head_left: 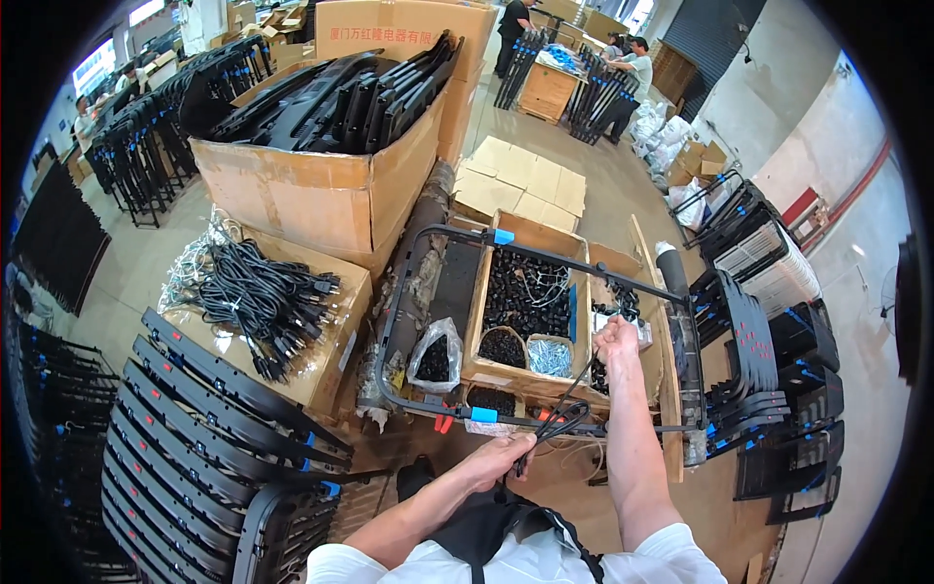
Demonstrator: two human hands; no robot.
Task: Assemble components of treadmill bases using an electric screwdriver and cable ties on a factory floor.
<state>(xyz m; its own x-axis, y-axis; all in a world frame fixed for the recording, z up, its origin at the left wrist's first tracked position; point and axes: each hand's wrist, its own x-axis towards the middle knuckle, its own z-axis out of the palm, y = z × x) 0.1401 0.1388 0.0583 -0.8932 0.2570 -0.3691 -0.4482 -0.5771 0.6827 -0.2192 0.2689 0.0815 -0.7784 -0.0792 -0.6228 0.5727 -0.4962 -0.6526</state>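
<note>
My left hand [506, 457] is closed around a looped black power cord [562, 417], low in front of my body. From there one strand runs up to my right hand [617, 341], whose fingers are closed on the cord's far part. Right beside those fingers is a small white box [644, 336]; whether the cord meets it is hidden by the hand. Under both arms lies a black tubular frame [564, 259] with blue clips, spanning a wooden parts bin [474, 336]. Small black parts [525, 292] and a bag of silvery screws [551, 357] fill the bin.
On a carton at left lies a heap of black power cords [263, 287]. Behind it, a big carton [282, 190] holds black plastic panels. Curved black frames [185, 428] are stacked at lower left, more black panels [749, 341] at right. Other people [632, 73] stand farther back.
</note>
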